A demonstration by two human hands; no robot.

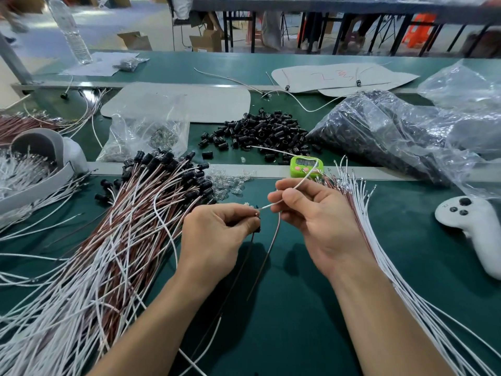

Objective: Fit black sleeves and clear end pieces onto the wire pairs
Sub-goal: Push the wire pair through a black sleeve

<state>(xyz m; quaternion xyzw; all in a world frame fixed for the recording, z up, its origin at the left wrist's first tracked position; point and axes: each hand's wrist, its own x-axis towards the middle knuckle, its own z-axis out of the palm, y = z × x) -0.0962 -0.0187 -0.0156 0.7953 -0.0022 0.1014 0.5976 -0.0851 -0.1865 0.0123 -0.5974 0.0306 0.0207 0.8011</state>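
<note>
The right hand [311, 213] is pinching the white wire [301, 181], whose free length is running off toward one o'clock. Its bare tip is pointing toward eight o'clock, just beside the black sleeve [258, 227] the left hand [214, 240] is pinching.

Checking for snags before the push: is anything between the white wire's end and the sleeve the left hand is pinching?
Nothing visible. The right hand pinches the white wire, whose end reaches the black sleeve pinched by the left hand; the brown wire hangs below.
</note>
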